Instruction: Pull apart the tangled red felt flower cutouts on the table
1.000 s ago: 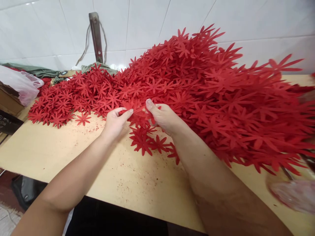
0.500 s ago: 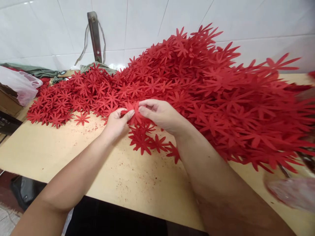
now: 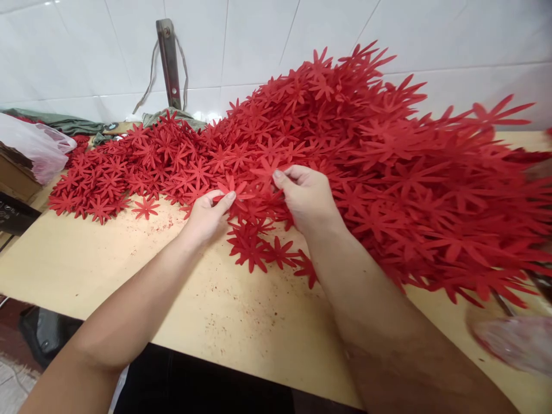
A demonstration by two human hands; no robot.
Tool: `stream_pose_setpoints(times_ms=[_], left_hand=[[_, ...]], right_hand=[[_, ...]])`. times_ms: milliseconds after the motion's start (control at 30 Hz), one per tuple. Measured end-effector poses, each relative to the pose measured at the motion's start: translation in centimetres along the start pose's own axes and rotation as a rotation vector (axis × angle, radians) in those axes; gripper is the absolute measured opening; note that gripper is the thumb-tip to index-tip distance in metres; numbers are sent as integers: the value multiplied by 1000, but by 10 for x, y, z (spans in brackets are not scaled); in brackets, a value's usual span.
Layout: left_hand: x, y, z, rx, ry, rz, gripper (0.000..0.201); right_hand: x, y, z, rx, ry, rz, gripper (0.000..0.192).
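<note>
A big heap of red flower-shaped cut-outs (image 3: pixel 371 155) covers the back and right of a yellow table (image 3: pixel 224 322). My left hand (image 3: pixel 206 215) pinches a small stack of red flowers (image 3: pixel 233 188) at the heap's front edge. Just right of it, my right hand (image 3: pixel 307 195) has its fingertips closed on a single red flower (image 3: pixel 266 169) lifted from the heap. A few loose flowers (image 3: pixel 259 250) lie flat on the table below both hands.
A flatter spread of red flowers (image 3: pixel 112 172) reaches to the left. A plastic bag (image 3: pixel 37 149) sits at the far left edge, green cloth (image 3: pixel 64 122) behind it. A metal bracket with cord (image 3: pixel 169 60) stands against the white tiled wall. A blurred plastic bag (image 3: pixel 513 342) lies at lower right.
My right hand moved away from my left hand, up and to the right, and pinched a flower from the heap. My left hand stayed put with its stack.
</note>
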State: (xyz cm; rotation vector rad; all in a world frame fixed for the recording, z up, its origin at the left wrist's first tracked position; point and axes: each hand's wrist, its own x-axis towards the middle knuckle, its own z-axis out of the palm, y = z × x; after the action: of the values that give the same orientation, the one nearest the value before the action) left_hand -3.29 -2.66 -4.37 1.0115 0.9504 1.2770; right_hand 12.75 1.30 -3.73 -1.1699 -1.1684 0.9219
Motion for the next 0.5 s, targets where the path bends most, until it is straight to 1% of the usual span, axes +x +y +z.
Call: stream_pose_setpoints(times_ms=[67, 133, 233, 333, 400, 500], left_hand=[[0, 0, 0, 6, -6, -13, 16], [1, 0, 0, 0, -16, -6, 12], [1, 0, 0, 16, -21, 6, 11], [0, 2, 0, 96, 12, 33, 14], [0, 4, 0, 156, 36, 53, 18], [-2, 3, 1, 179, 46, 50, 21]], right_hand=[[4, 2, -2, 4, 58, -2, 19], [6, 2, -2, 8, 82, 5, 16], [5, 2, 0, 1, 74, 44, 14], [5, 5, 0, -64, 45, 52, 12], [6, 8, -2, -158, 43, -5, 14], [3, 5, -3, -329, 106, -171, 24]])
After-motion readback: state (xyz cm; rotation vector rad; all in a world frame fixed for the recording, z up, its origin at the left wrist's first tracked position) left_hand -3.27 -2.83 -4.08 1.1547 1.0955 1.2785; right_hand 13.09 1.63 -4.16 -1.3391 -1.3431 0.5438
